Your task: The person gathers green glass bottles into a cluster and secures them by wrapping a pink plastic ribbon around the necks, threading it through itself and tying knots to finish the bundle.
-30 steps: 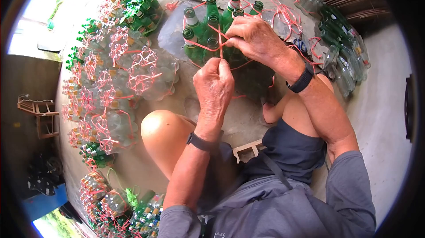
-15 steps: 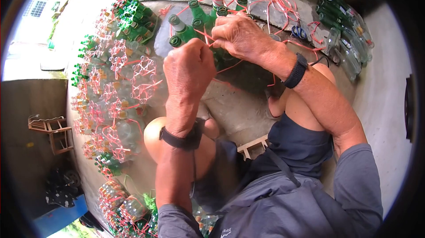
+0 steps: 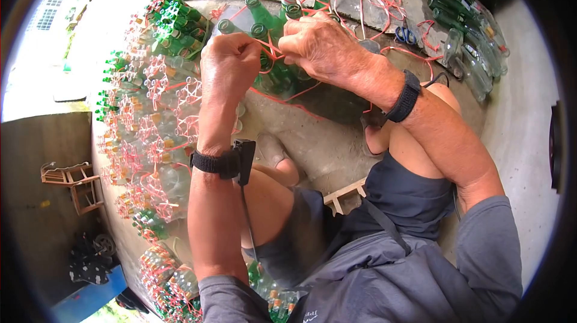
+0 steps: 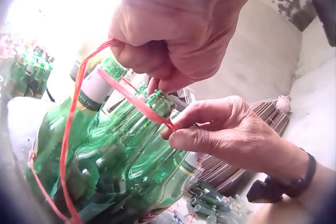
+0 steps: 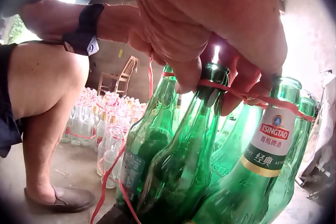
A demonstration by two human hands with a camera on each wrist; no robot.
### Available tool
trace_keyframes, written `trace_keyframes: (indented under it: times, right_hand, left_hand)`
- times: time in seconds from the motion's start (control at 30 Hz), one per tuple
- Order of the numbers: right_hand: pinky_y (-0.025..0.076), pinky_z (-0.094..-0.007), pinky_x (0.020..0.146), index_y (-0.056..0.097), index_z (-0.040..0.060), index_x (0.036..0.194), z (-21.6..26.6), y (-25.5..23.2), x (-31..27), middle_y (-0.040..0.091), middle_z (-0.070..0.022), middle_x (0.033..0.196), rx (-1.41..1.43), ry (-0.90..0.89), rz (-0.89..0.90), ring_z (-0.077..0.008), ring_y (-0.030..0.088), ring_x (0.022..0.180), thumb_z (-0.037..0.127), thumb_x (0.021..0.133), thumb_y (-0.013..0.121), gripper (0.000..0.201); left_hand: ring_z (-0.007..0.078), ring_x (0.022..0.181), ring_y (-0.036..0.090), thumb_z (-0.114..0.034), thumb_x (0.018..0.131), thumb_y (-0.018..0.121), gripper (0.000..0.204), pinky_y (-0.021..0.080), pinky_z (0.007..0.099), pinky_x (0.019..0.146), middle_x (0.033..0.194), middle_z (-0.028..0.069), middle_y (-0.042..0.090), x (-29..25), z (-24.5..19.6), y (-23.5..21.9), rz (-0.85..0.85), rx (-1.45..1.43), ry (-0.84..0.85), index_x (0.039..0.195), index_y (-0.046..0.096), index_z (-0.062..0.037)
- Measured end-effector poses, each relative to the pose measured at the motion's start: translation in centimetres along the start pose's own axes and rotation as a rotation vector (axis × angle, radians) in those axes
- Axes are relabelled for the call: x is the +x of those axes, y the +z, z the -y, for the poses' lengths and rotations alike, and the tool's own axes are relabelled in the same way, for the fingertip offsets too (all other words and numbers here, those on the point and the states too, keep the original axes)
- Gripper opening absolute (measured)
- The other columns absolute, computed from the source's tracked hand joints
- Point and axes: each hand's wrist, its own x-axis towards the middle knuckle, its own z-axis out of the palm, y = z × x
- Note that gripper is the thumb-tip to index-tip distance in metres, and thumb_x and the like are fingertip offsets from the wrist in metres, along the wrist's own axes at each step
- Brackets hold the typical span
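Note:
A cluster of green glass beer bottles (image 3: 255, 7) stands upright in front of me, with red plastic twine (image 4: 137, 103) running around and across the necks. My left hand (image 3: 228, 64) is a fist at the left of the cluster, gripping a strand that comes out beside its curled fingers in the left wrist view. At the bottle tops, my right hand (image 3: 327, 46) pinches the twine between thumb and fingertips. One bottle's white neck label (image 5: 273, 132) reads Tsingtao. In the head view the hands hide some of the necks.
Bundles of clear bottles (image 3: 162, 115) tied with red twine fill the floor to the left, with green bundles (image 3: 174, 25) behind. Loose twine (image 3: 378, 1) and blue-handled scissors (image 3: 406, 34) lie at the back right. More bottles (image 3: 445, 7) lie near the wall. A wooden chair (image 3: 84, 194) is far left.
My left hand has moved left, away from the right hand, drawing twine with it. My right hand keeps its pinch at the bottle necks. The head view has shifted somewhat.

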Motion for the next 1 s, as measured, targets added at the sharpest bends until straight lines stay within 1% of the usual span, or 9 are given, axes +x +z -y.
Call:
trace_keyframes:
  times: [0.33, 0.4, 0.53, 0.6, 0.63, 0.7, 0.87, 0.97, 1.0]
  right_hand:
    - [0.055, -0.0482, 0.084, 0.076, 0.0131, 0.094, -0.3, 0.4, -0.4, 0.069, -0.0099, 0.090, 0.013, -0.015, -0.020, -0.0337, 0.072, 0.090, 0.021, 0.089, 0.072, 0.009]
    - [0.055, -0.0484, 0.084, 0.076, 0.0131, 0.095, -0.4, 0.5, -0.4, 0.069, -0.0102, 0.090, 0.016, -0.011, -0.023, -0.0340, 0.072, 0.090, 0.021, 0.090, 0.072, 0.010]
    - [0.055, -0.0490, 0.084, 0.076, 0.0130, 0.096, -0.3, 0.3, -0.4, 0.069, -0.0110, 0.091, 0.002, -0.005, -0.009, -0.0346, 0.072, 0.090, 0.022, 0.091, 0.072, 0.011]
    - [0.055, -0.0491, 0.084, 0.076, 0.0130, 0.096, -0.2, 0.1, -0.5, 0.069, -0.0111, 0.091, 0.006, -0.006, -0.007, -0.0345, 0.073, 0.090, 0.022, 0.091, 0.071, 0.011]
    - [0.055, -0.0492, 0.084, 0.076, 0.0130, 0.096, -0.1, 0.1, -0.5, 0.069, -0.0112, 0.091, 0.007, -0.007, -0.005, -0.0344, 0.073, 0.089, 0.022, 0.092, 0.071, 0.011]
    - [0.055, -0.0491, 0.083, 0.076, 0.0127, 0.096, -0.1, 0.0, -0.5, 0.069, -0.0111, 0.091, 0.001, -0.005, -0.009, -0.0343, 0.073, 0.089, 0.022, 0.092, 0.070, 0.012]
    - [0.055, -0.0477, 0.084, 0.076, 0.0121, 0.097, -0.3, -0.1, -0.8, 0.069, -0.0102, 0.093, -0.002, -0.019, 0.026, -0.0321, 0.073, 0.093, 0.020, 0.091, 0.069, 0.012]
    - [0.054, -0.0459, 0.086, 0.075, 0.0122, 0.096, -0.4, -0.3, -1.1, 0.069, -0.0082, 0.097, -0.075, -0.092, -0.044, -0.0290, 0.071, 0.098, 0.018, 0.089, 0.069, 0.011]
    - [0.052, -0.0448, 0.091, 0.075, 0.0125, 0.104, -0.3, -0.6, -1.2, 0.068, -0.0069, 0.102, -0.111, -0.067, -0.040, -0.0291, 0.068, 0.102, 0.015, 0.087, 0.075, 0.017]
  left_hand:
    - [0.0074, 0.063, 0.055, -0.016, 0.093, 0.072, 0.021, 0.048, 0.0321, 0.060, 0.064, 0.0081, 0.062, -1.0, -0.4, -0.9, 0.021, 0.081, -0.075, 0.097, 0.080, 0.0024]
    - [0.0077, 0.063, 0.056, -0.017, 0.093, 0.073, 0.022, 0.049, 0.0324, 0.061, 0.064, 0.0109, 0.062, -1.4, -0.4, -0.6, -0.039, 0.077, -0.080, 0.101, 0.081, 0.0019]
    - [0.0067, 0.064, 0.057, -0.015, 0.093, 0.072, 0.021, 0.050, 0.0323, 0.062, 0.065, 0.0102, 0.065, -2.2, 0.1, -0.1, -0.041, 0.113, -0.111, 0.102, 0.082, 0.0013]
    - [0.0250, 0.063, 0.071, -0.014, 0.089, 0.072, 0.019, 0.056, 0.0369, 0.067, 0.075, 0.0185, 0.074, -3.0, 0.6, 0.6, -0.124, 0.025, -0.138, 0.098, 0.083, -0.0030]
    - [0.0250, 0.063, 0.071, -0.014, 0.089, 0.072, 0.019, 0.056, 0.0369, 0.067, 0.075, 0.0185, 0.074, -3.0, 0.7, 0.6, -0.124, 0.028, -0.138, 0.098, 0.083, -0.0030]
    - [0.0200, 0.064, 0.070, -0.015, 0.090, 0.072, 0.020, 0.055, 0.0355, 0.067, 0.075, 0.0166, 0.075, -3.0, 1.0, 0.7, -0.050, -0.056, -0.277, 0.102, 0.083, -0.0028]
    - [0.0148, 0.065, 0.068, -0.015, 0.092, 0.072, 0.021, 0.054, 0.0343, 0.067, 0.074, 0.0162, 0.074, -3.3, 1.7, 1.0, -0.067, -0.091, -0.229, 0.103, 0.083, -0.0005]
    - [0.0133, 0.065, 0.066, -0.015, 0.094, 0.071, 0.022, 0.054, 0.0337, 0.066, 0.074, 0.0154, 0.075, -3.5, 1.4, 0.9, -0.064, -0.124, -0.224, 0.104, 0.082, 0.0015]
    - [0.0127, 0.065, 0.066, -0.015, 0.095, 0.071, 0.023, 0.053, 0.0335, 0.066, 0.074, 0.0148, 0.075, -3.5, 1.3, 0.9, -0.052, -0.139, -0.241, 0.105, 0.082, 0.0022]
